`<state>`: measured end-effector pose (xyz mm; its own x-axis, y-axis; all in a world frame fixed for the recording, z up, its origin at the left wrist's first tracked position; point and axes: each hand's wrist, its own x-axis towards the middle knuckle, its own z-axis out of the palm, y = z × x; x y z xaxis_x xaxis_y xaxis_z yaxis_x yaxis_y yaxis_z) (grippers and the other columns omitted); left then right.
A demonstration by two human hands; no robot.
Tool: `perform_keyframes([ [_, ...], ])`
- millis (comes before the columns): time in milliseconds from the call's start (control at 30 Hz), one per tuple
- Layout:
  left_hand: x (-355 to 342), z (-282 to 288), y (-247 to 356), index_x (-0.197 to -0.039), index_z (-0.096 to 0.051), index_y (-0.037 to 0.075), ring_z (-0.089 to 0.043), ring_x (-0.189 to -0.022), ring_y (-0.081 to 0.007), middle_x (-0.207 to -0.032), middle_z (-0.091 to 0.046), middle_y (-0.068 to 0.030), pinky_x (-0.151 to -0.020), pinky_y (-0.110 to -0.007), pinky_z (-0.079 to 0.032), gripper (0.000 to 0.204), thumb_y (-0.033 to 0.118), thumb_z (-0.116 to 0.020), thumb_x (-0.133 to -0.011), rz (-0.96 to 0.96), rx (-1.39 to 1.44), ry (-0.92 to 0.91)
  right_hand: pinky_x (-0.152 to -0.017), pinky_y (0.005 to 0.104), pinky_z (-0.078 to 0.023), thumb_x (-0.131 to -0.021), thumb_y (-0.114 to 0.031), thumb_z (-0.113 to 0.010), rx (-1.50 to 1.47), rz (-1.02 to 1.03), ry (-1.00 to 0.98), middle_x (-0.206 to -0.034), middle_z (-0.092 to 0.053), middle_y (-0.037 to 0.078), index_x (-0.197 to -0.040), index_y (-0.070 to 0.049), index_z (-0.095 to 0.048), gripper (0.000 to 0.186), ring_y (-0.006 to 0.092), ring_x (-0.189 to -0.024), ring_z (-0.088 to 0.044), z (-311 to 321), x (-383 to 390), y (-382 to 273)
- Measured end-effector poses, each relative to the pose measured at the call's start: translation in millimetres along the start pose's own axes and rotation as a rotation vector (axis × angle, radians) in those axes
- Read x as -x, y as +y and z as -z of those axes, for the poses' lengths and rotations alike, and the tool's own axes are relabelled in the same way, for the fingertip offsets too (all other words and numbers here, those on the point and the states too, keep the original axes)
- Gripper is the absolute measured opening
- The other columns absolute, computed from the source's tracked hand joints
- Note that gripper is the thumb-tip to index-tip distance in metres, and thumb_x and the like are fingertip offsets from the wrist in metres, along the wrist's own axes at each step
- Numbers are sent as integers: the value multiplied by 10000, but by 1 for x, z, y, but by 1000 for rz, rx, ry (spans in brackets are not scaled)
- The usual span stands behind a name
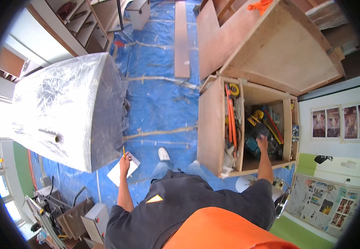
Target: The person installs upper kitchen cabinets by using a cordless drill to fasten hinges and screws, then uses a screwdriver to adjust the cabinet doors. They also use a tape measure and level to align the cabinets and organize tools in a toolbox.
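My left hand (pixel 124 165) is closed around a yellow pencil (pixel 124 150) that points away from me. A white sheet or thin board (pixel 115 174) shows just under and beside that hand; whether the fingers also hold it I cannot tell. On the right, my right hand (pixel 262 143) reaches down into an open wooden tool box (pixel 213 133). Its fingers are bent over the dark tools there, and what they grip is hidden. Near them lie a teal power tool (pixel 252 147) and yellow-and-black tools (pixel 254 120). Long orange bars (pixel 231 118) and a yellow tape roll (pixel 234 89) fill the narrow side compartment.
Blue sheeting (pixel 159 103) covers the floor, with a long plank (pixel 181 41) lying on it. A plastic-wrapped block (pixel 59 112) stands left. Beyond the box rises a large wooden panel (pixel 283 50). Equipment and boards (pixel 74 218) crowd the lower left.
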<state>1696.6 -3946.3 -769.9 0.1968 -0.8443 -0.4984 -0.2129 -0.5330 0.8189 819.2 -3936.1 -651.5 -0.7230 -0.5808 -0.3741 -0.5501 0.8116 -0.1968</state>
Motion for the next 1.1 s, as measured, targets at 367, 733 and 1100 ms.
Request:
perform_keyframes([
  [367, -177, -131, 136, -1299, -621, 60, -686, -874, -189, -957, -718, -123, -809, -346, -535, 360, 121, -425, -1003, -221, -189, -434, -879, 457, -492, -948, -98, -546, -419, 125, 612, -1094, -638, 154, -1144, -20, -642, 232, 340, -986, -632, -89, 149, -178],
  [733, -487, -219, 379, -1271, -631, 56, -663, -869, -172, -974, -714, -89, -797, -329, -526, 311, 183, -494, -1022, -437, -103, -351, -870, 423, -514, -915, -159, -601, -571, 797, 28, -1112, -666, 199, -1175, -32, -651, 294, 378, -1000, -647, -76, -78, -642],
  [1100, -742, -182, 577, -1316, -591, 8, -671, -945, -185, -1061, -685, -101, -846, -322, -542, 334, 118, -430, -1044, -323, 149, -164, -851, 374, -553, -893, -171, -654, -422, 881, -43, -1089, -710, 172, -1243, -59, -620, 369, 278, -979, -706, -12, -379, -988],
])
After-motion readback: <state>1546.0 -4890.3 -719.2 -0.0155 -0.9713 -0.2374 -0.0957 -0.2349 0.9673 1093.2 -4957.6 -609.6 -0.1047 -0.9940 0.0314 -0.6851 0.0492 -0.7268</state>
